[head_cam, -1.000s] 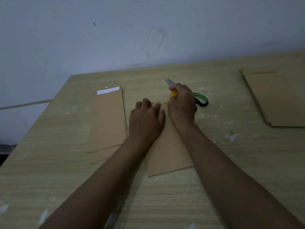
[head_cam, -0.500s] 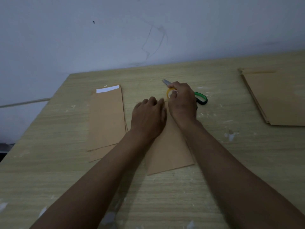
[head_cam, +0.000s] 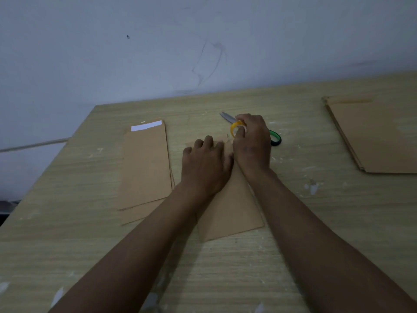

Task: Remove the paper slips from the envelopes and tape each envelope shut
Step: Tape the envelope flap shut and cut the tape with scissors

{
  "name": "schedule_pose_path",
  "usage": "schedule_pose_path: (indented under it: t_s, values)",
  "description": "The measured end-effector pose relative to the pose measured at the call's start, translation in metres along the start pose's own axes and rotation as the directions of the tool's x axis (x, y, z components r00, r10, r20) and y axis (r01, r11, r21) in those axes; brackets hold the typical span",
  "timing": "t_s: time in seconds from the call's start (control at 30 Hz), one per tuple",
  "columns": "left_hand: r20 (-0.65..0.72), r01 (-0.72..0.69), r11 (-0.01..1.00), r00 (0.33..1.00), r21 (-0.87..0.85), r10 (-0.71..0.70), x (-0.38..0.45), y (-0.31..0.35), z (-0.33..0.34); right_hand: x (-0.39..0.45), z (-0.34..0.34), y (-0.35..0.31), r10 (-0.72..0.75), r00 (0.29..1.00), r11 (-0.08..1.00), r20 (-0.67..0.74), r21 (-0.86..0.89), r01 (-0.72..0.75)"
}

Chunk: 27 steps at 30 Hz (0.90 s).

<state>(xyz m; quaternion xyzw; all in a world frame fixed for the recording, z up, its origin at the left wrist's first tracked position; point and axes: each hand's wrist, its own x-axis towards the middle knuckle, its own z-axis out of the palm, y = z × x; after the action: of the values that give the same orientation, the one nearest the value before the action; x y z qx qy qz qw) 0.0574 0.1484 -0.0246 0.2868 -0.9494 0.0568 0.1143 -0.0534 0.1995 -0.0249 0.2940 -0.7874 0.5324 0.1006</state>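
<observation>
Both hands farther up envelope

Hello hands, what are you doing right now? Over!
Left hand flat on the envelope. Right hand holds the tape roll at its top end. Scissors lie just behind.

Light wood-grain table, top flecked with white scuffs and paint chips, far edge against a pale wall. Lying on it: a stack of long brown paper envelopes at left, a white paper slip showing at the top envelope's far end. Centre: one brown paper envelope, lying flat. Just beyond it, green-handled steel scissors. Far right: a pile of brown envelopes, well apart.
</observation>
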Motion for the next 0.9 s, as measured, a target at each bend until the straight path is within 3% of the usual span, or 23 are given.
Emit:
schedule_pose_path:
  t_s: [0.1, 0.47, 0.9]
  values:
    - [0.009, 0.017, 1.0, 1.0, -0.02, -0.017, 0.006, 0.003, 0.0, 0.002, 0.001, 0.002, 0.029, 0.999, 1.0, 0.017, -0.005, -0.029]
    - [-0.203, 0.026, 0.988, 0.977, -0.153, -0.057, 0.008, 0.01, 0.015, 0.0, 0.0, 0.003, 0.024, 0.999, 0.999, 0.047, -0.023, -0.023]
    - [-0.106, -0.011, 0.991, 0.994, -0.137, -0.004, 0.004, -0.002, 0.014, 0.006, -0.003, 0.008, 0.041, 0.998, 0.999, -0.04, 0.023, -0.04]
